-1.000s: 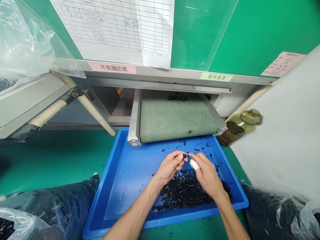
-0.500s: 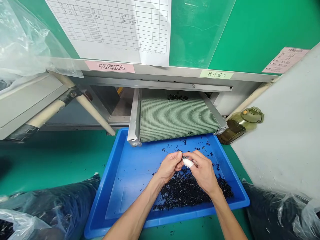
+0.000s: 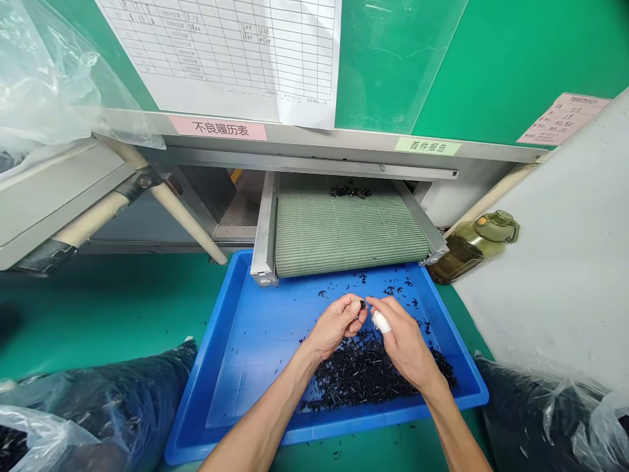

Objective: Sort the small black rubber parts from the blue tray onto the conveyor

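Observation:
My left hand pinches a small black piece between thumb and fingers, above the blue tray. Just to its right is my right hand, a white wrap around its thumb. The right forefinger reaches close to the black piece, with the thumb held apart; I see nothing held there. Under both hands lies a heap of small black parts, with loose ones scattered toward the tray's back right.
A green mesh conveyor ends over the tray's back edge, carrying a small black cluster. Filled plastic bags flank the tray, one at left and one at right. A green bottle leans by the white wall.
My right hand has drawn slightly back from the left, its thumb coming away from the piece. A small black cluster at the conveyor's front edge is no longer there.

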`<state>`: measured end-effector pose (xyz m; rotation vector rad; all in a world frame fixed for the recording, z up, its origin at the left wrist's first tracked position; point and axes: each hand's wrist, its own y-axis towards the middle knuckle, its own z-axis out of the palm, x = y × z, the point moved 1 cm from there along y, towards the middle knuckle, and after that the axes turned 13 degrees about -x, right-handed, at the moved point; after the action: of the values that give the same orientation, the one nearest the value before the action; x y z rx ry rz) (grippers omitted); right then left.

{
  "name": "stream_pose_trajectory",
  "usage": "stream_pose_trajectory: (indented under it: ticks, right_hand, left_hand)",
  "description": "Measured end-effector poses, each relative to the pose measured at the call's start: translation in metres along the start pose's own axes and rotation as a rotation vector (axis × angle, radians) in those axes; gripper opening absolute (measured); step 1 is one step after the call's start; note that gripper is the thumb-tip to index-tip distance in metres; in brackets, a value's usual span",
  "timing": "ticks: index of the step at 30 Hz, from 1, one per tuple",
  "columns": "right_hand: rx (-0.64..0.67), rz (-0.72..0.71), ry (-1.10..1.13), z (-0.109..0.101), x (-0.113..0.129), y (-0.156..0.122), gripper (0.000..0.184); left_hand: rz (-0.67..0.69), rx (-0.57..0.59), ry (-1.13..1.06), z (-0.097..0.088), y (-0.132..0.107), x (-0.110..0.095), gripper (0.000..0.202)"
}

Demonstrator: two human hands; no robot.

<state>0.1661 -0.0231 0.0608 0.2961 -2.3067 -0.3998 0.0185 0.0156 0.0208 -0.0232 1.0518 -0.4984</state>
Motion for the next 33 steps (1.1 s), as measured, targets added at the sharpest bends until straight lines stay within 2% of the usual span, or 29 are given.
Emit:
stream_pose_trajectory:
  ticks: [5, 8, 12, 17, 22, 25, 29, 33]
  right_hand:
    - [0.014, -0.031, -0.241, -0.008, -0.008, -0.002, 0.047]
    - [0.050, -0.108, -0.366, -0.010, -0.006, -0.002, 0.041]
    - [0.103, -0.222, -0.415, -0.010, -0.001, 0.001, 0.037]
    - [0.151, -0.238, -0.472, -0.010, 0.001, 0.005, 0.027]
    - [0.176, -0.268, -0.507, -0.010, 0.000, 0.005, 0.026]
    - [0.162, -0.176, -0.469, -0.003, 0.004, -0.002, 0.028]
    - [0.042, 0.131, -0.317, 0.013, 0.008, -0.013, 0.029]
    - [-0.042, 0.379, -0.200, 0.021, -0.006, -0.018, 0.031]
  left_hand:
    - [-0.001, 0.017, 0.062, -0.002, 0.000, -0.001, 0.042]
    - [-0.008, 0.012, 0.092, -0.005, 0.001, 0.000, 0.042]
    - [0.006, 0.057, 0.149, -0.005, 0.000, 0.001, 0.040]
    - [0.032, 0.086, 0.236, -0.003, -0.001, 0.000, 0.042]
    - [0.070, 0.086, 0.278, -0.005, -0.001, 0.002, 0.041]
    - [0.104, 0.096, 0.307, -0.006, -0.002, 0.004, 0.038]
    - [0.136, 0.077, 0.416, -0.006, 0.000, 0.009, 0.037]
    - [0.118, 0.029, 0.415, -0.006, 0.004, 0.012, 0.036]
